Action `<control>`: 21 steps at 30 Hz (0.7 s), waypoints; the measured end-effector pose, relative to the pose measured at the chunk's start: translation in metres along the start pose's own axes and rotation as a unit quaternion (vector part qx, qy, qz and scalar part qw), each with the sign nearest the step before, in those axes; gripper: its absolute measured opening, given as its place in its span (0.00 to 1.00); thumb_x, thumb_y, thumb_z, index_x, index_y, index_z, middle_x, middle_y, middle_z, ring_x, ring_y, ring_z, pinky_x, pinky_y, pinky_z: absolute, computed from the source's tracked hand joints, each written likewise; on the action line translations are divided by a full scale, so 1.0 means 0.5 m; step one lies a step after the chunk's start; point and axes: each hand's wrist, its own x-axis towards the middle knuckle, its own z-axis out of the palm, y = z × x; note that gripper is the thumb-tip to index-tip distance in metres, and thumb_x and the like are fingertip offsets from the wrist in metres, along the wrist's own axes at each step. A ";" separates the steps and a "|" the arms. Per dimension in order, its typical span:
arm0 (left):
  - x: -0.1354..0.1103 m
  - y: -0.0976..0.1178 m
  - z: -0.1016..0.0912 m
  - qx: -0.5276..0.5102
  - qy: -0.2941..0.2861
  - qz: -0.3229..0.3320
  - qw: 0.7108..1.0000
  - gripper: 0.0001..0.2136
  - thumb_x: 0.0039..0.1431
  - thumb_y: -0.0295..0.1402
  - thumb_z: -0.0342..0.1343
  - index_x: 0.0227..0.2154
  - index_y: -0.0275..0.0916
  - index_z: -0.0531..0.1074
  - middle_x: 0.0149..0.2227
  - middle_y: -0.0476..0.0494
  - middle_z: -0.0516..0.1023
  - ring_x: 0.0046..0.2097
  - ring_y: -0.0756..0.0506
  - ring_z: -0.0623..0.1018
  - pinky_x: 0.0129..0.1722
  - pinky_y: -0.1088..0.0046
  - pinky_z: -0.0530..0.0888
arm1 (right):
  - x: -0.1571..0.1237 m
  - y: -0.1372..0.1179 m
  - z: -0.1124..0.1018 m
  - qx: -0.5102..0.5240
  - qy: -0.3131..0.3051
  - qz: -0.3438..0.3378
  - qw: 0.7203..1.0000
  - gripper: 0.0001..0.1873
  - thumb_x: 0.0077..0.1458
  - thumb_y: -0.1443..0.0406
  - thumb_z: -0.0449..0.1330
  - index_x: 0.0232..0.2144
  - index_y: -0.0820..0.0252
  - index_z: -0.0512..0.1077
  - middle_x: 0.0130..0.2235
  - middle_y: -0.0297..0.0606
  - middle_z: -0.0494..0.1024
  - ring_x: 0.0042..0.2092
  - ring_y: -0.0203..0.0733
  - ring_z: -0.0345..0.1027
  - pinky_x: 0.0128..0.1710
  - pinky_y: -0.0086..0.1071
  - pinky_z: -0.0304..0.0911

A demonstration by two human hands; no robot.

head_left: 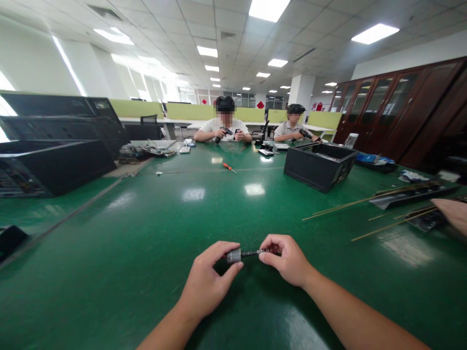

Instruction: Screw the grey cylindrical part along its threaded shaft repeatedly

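Low in the head view, my left hand [208, 278] grips a short grey metal cylinder [234, 256] between thumb and fingers. A thin dark rod [249, 253] sticks out of the cylinder's right end, lying nearly level. My right hand [288, 260] pinches the rod's far end, where a small ridged tip shows between the fingertips. Whether that tip is a separate piece, I cannot tell. Both hands are just above the green tabletop [146, 272].
An orange-handled screwdriver [228, 167] lies mid-table. To the right stand a black computer case [310, 167] and long thin brass-coloured rods [339, 210]. More black cases [73, 165] fill the left side. Across the table two people hold drills [223, 134].
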 end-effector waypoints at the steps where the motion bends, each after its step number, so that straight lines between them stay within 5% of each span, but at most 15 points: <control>1: 0.000 0.000 0.000 0.000 0.001 -0.001 1.000 0.11 0.58 0.33 0.61 0.44 0.44 0.77 0.42 0.44 0.81 0.43 0.42 0.80 0.45 0.66 0.77 | 0.000 -0.001 0.000 0.000 0.001 0.000 1.000 0.05 0.48 0.64 0.64 0.27 0.61 0.73 0.24 0.31 0.70 0.27 0.35 0.61 0.29 0.29 0.56; 21: 0.000 0.003 -0.005 0.005 0.016 0.007 1.000 0.10 0.57 0.33 0.61 0.43 0.44 0.77 0.41 0.45 0.81 0.42 0.43 0.80 0.45 0.66 0.77 | -0.001 -0.001 -0.001 0.012 0.015 -0.003 1.000 0.06 0.48 0.64 0.65 0.26 0.61 0.73 0.23 0.31 0.71 0.26 0.35 0.61 0.28 0.29 0.55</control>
